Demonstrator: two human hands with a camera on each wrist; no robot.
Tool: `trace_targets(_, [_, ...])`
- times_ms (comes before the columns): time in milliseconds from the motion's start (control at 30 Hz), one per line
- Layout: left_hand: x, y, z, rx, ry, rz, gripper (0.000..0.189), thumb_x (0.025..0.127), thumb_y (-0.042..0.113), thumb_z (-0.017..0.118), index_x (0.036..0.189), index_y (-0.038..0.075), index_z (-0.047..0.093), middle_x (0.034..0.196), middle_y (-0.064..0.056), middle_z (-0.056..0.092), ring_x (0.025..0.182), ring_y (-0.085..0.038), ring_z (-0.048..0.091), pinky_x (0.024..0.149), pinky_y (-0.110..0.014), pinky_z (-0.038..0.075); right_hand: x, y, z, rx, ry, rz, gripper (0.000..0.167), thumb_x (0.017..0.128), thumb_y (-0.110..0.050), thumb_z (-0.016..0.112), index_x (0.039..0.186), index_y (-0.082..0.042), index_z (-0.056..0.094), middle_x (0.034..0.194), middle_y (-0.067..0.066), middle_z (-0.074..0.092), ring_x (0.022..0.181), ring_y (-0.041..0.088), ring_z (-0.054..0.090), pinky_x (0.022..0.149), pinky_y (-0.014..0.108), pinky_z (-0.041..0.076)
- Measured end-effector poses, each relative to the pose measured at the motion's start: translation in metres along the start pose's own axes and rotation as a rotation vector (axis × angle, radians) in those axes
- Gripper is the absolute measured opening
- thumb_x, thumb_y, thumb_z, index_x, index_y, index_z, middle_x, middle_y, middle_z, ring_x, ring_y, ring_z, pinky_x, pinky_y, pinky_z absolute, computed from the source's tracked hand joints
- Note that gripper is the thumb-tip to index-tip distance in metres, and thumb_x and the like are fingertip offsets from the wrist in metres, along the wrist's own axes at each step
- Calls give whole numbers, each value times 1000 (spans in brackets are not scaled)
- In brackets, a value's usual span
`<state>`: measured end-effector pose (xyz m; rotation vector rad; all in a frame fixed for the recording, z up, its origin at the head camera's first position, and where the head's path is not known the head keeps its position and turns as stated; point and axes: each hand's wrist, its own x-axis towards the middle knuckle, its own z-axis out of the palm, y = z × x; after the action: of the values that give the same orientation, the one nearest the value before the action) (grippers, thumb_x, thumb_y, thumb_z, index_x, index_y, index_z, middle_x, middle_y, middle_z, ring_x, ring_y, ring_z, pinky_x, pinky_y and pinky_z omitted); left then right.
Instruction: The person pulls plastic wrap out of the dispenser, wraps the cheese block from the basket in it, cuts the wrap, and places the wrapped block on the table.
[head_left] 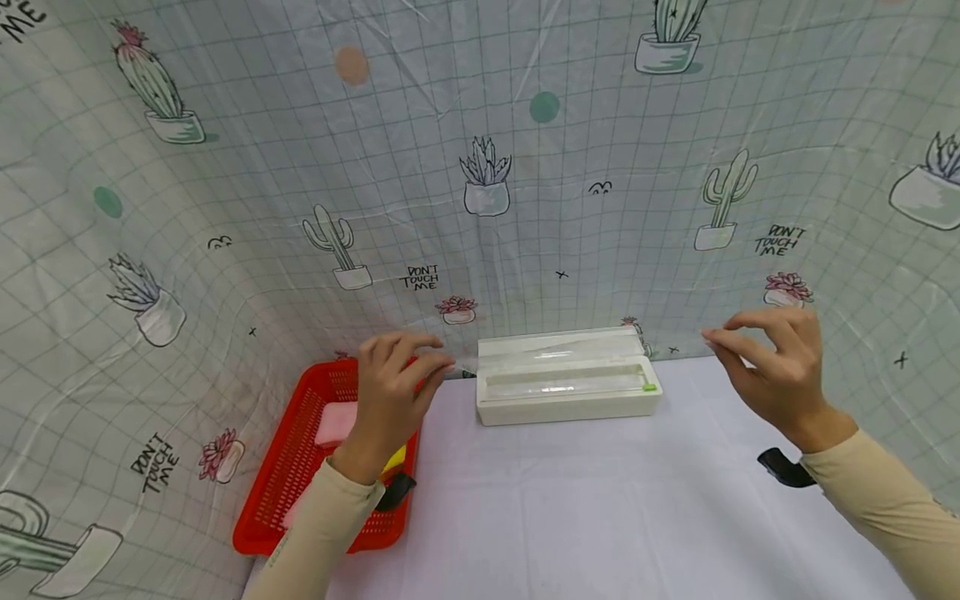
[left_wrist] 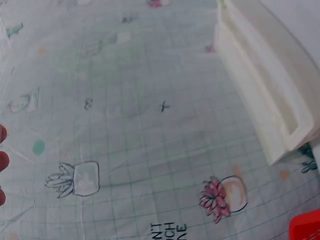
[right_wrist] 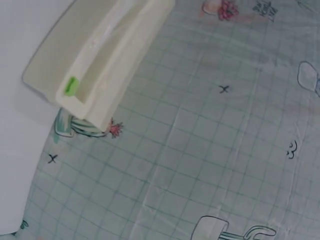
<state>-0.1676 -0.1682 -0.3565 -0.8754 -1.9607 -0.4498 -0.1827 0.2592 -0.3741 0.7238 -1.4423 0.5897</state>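
Observation:
In the head view, my left hand (head_left: 393, 383) is raised over the right side of a red basket (head_left: 281, 454), its fingers bent loosely towards the middle. My right hand (head_left: 780, 367) is held up on the other side, fingers bent inward and thumb near them. No object shows in either hand. Between and beyond them sits a long white box (head_left: 570, 408) that looks like a cling film dispenser, its clear lid (head_left: 558, 346) raised at the back. A small green slider (right_wrist: 71, 86) marks its right end. Fingertips (left_wrist: 2, 161) of the left hand edge into the left wrist view.
Pink pieces (head_left: 335, 423) and something yellow (head_left: 397, 457) lie in the basket, partly hidden by the left arm. A white cloth covers the table (head_left: 555, 508). A cactus-print curtain (head_left: 585, 250) hangs behind the box and along both sides.

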Motion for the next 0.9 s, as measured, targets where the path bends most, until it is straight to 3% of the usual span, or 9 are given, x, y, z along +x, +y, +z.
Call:
trace_targets(200, [-44, 27, -4, -62, -100, -19, 36, 107, 37, 62, 89, 13, 81, 105, -7, 73, 102, -28, 60, 89, -47, 39, -27, -23, -21, 49, -37, -40, 41, 103, -27, 71, 72, 0, 72, 73, 18, 59, 69, 38, 44, 73, 39, 33])
trace_targets(267, [-60, 34, -5, -88, -168, -26, 40, 108, 40, 58, 89, 14, 81, 107, -5, 73, 103, -26, 59, 89, -44, 41, -39, -31, -32, 73, -112, -43, 44, 105, -28, 68, 72, 0, 72, 73, 18, 60, 70, 36, 46, 77, 34, 35])
trace_targets(333, [-76, 40, -5, -116, -250, -40, 30, 105, 38, 65, 91, 17, 81, 109, -2, 73, 105, -23, 59, 90, -42, 43, -53, -38, -43, 104, -204, -54, 46, 108, -28, 63, 72, 0, 73, 74, 17, 61, 70, 34, 48, 83, 29, 37])
trace_targets(433, [-99, 49, -5, -154, -368, -84, 9, 92, 29, 84, 91, 20, 82, 112, 2, 73, 107, -18, 59, 92, -40, 48, -76, -47, -61, 152, -363, -51, 50, 111, -30, 57, 72, -3, 75, 77, 13, 63, 73, 29, 51, 91, 22, 38])
trace_targets(500, [-113, 54, -3, -180, -441, -125, 15, 81, 23, 93, 91, 23, 82, 113, 5, 73, 109, -15, 60, 94, -40, 50, -92, -51, -69, 175, -446, -53, 49, 111, -31, 55, 74, -8, 76, 79, 9, 64, 75, 26, 54, 90, 22, 41])
trace_targets(633, [-136, 64, 4, -229, -567, -187, 13, 82, 23, 92, 91, 26, 82, 116, 10, 72, 111, -11, 59, 98, -42, 53, -124, -60, -83, 200, -588, -22, 45, 112, -34, 52, 78, -18, 76, 87, 0, 65, 80, 18, 57, 79, 26, 46])
trace_targets(733, [-153, 70, 10, -270, -654, -179, 8, 87, 25, 88, 92, 27, 82, 117, 11, 71, 112, -11, 58, 100, -42, 52, -145, -66, -93, 245, -669, 3, 40, 112, -34, 52, 81, -23, 74, 92, -5, 64, 83, 13, 56, 76, 24, 47])
trace_targets(900, [-182, 79, 22, -355, -764, -92, 5, 90, 24, 85, 91, 26, 81, 116, 9, 68, 110, -10, 57, 98, -36, 52, -173, -76, -107, 339, -836, 26, 35, 112, -34, 50, 84, -28, 70, 97, -12, 57, 86, 5, 48, 75, 18, 41])
